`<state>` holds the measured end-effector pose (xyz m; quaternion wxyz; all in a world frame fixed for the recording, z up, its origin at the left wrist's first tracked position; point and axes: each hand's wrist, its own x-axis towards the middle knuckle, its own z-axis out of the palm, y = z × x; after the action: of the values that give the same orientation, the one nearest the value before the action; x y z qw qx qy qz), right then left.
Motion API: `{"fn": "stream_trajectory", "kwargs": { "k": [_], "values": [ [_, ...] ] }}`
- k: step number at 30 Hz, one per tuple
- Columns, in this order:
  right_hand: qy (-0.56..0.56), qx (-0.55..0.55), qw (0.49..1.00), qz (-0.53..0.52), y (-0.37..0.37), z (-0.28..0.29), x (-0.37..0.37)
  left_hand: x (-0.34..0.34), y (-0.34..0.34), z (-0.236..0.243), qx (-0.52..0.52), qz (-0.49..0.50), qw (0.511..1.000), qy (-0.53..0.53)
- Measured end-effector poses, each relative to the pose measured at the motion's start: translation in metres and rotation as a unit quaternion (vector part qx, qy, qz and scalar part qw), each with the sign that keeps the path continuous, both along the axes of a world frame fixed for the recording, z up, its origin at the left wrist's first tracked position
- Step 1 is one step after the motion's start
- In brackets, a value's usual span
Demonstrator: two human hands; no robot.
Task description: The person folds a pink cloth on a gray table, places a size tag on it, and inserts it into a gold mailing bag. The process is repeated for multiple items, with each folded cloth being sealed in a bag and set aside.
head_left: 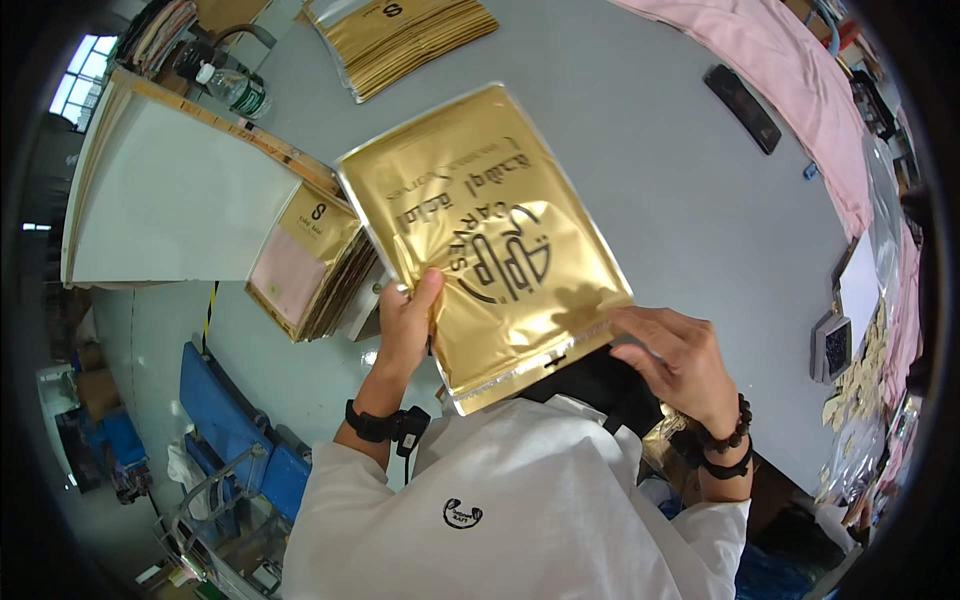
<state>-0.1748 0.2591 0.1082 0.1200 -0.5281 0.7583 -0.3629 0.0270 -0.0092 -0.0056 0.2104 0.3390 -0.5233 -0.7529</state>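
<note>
A gold foil pouch with black printing (485,230) is held up, tilted, above the table. My left hand (410,320) grips its left edge, thumb on the front face. My right hand (680,365) is at the pouch's lower right corner, fingertips touching the edge, thumb apart below them with nothing visible pinched. Just left of the pouch lies a thick stack of gold packets with pink windows (285,270). Another stack of gold pouches (410,45) lies at the far edge of the view.
Grey table (710,240); white board (170,200) at left; water bottle (240,92). On the right, black phone (740,110), pink fabric (790,90) and a dark stamp pad (835,345). A blue chair (225,410) stands at lower left.
</note>
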Motion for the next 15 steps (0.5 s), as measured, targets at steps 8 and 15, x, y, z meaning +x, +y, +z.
{"fn": "stream_trajectory", "kwargs": {
  "k": [8,15],
  "values": [
    [-0.064,0.064,0.993,-0.077,0.032,-0.026,-0.002,0.098,-0.068,-0.074,-0.096,0.507,0.857,-0.007],
    [-0.066,0.076,0.992,-0.077,0.038,-0.035,-0.001,0.108,-0.169,-0.152,0.014,0.55,0.834,-0.037]
  ]
}}
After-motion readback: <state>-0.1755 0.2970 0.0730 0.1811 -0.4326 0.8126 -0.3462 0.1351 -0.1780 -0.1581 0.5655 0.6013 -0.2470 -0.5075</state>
